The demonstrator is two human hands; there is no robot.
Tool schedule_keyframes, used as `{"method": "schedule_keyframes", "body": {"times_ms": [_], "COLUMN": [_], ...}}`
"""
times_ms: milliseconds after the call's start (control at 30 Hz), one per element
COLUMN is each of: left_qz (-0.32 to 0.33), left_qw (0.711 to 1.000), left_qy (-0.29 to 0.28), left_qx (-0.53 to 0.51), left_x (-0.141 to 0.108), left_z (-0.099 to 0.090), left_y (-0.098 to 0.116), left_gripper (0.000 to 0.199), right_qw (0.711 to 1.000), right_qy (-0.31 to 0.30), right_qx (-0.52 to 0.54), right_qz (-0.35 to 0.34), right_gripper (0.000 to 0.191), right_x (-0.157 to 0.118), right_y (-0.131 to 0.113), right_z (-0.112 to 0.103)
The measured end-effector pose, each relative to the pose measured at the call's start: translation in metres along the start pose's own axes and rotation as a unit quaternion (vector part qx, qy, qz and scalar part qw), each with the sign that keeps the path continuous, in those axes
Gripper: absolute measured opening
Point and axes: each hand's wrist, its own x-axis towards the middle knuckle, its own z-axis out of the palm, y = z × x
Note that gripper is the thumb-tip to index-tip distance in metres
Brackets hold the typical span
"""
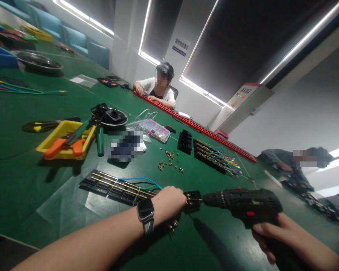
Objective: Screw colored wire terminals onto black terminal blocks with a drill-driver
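Note:
My right hand (274, 231) is wrapped round the grip of a black cordless drill (251, 203), which points left. Its bit meets the near face of a small black terminal block (197, 199) with brass parts. My left hand (171, 201), a watch on its wrist, is closed at the block's left side; its fingertips are hidden. Left of that hand lies a row of black terminal blocks with brass bars (110, 186), blue and green wires running from it toward the hand. Small brass screws (169, 156) lie scattered beyond.
Wired black blocks (210, 156) and plain ones (185, 141) stand farther back. A yellow tray (60, 152) holds orange-handled pliers (55, 148), with green-handled wire strippers (100, 141) beside it. A red slotted rail (192, 124) crosses the green table (81, 229). Two other people sit around it.

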Motion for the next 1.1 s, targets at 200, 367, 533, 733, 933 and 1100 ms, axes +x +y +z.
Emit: {"method": "schedule_keyframes", "body": {"times_ms": [200,367,533,733,933,1100], "left_qz": [-0.007,-0.011,-0.012,-0.010,-0.005,-0.006], "left_qw": [1.000,1.000,1.000,1.000,1.000,1.000], "left_qy": [-0.010,-0.015,-0.016,-0.012,0.003,0.011], "left_qx": [-0.004,-0.006,-0.009,-0.009,-0.006,-0.006], "left_x": [0.001,0.001,0.001,0.000,0.002,0.002], "left_z": [-0.001,-0.002,-0.002,0.001,0.008,0.008], "left_y": [0.000,0.001,0.001,0.000,-0.003,-0.003], "left_gripper": [0.017,0.018,0.019,0.019,0.019,0.017], "right_qw": [0.999,0.999,0.999,1.000,0.999,1.000], "right_qy": [0.001,0.000,-0.006,0.002,0.004,-0.005], "right_qx": [0.033,0.028,0.035,-0.006,-0.031,-0.017], "right_qz": [0.029,0.025,0.026,0.019,0.020,0.012], "right_gripper": [0.045,0.044,0.041,0.041,0.040,0.040], "right_x": [-0.003,0.000,0.000,-0.005,-0.008,-0.010], "right_y": [0.000,0.001,-0.004,-0.006,-0.012,-0.022], "right_z": [0.002,0.003,0.004,0.000,-0.002,0.007]}}
